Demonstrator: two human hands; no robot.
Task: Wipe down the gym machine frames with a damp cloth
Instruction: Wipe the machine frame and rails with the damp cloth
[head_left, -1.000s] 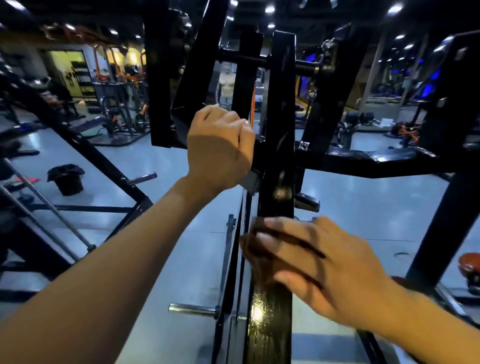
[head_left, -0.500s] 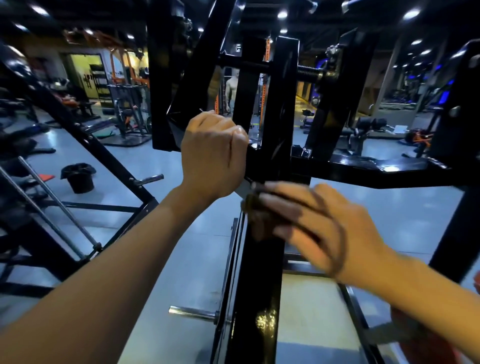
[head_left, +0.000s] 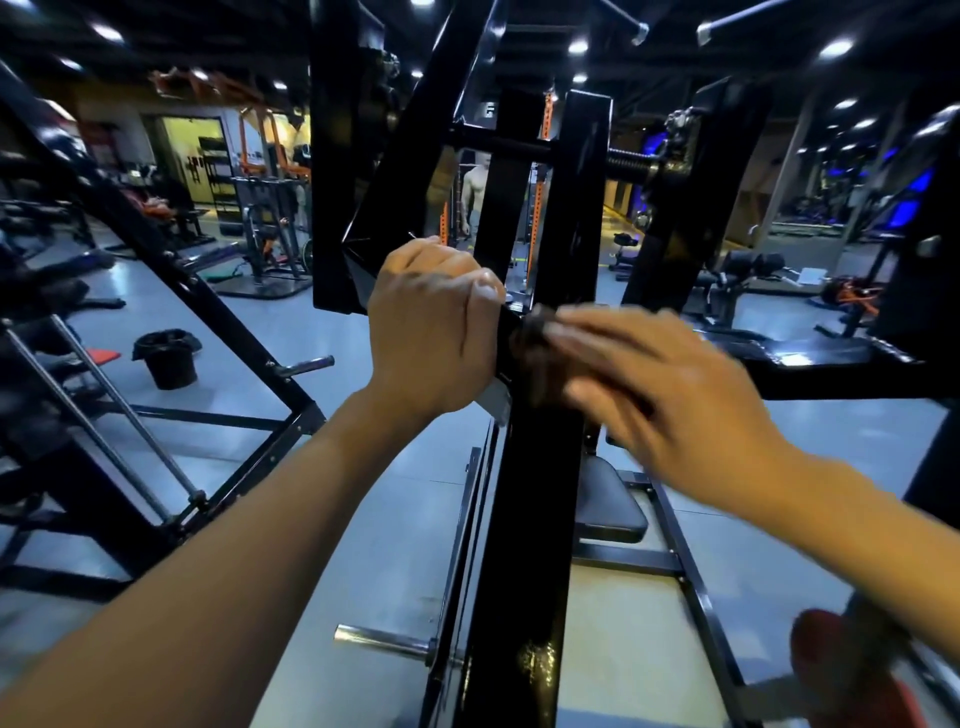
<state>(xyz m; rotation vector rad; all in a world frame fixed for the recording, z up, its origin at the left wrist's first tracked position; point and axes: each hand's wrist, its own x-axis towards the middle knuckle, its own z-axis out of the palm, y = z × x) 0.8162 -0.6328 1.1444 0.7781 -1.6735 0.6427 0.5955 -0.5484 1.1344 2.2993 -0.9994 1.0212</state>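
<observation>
A glossy black upright beam (head_left: 524, 519) of the gym machine frame rises in the middle of the head view. My left hand (head_left: 431, 332) grips a frame part just left of that beam, fingers curled round it. My right hand (head_left: 639, 389), blurred by motion, lies flat with straight fingers across the beam and presses a dark brown cloth (head_left: 535, 338) against it. Only a crumpled edge of the cloth shows past the fingertips. A black crossbar (head_left: 810, 358) runs off to the right behind that hand.
A black padded seat (head_left: 608, 499) sits low to the right of the beam. A chrome peg (head_left: 379, 642) sticks out left near the floor. A slanted black frame (head_left: 208, 312) and a black bin (head_left: 169, 358) stand at left. A person (head_left: 472, 197) stands far behind.
My right hand slid up the beam with the cloth, from well below the left hand to level with it. The left hand kept its grip. The camera tilted up slightly.
</observation>
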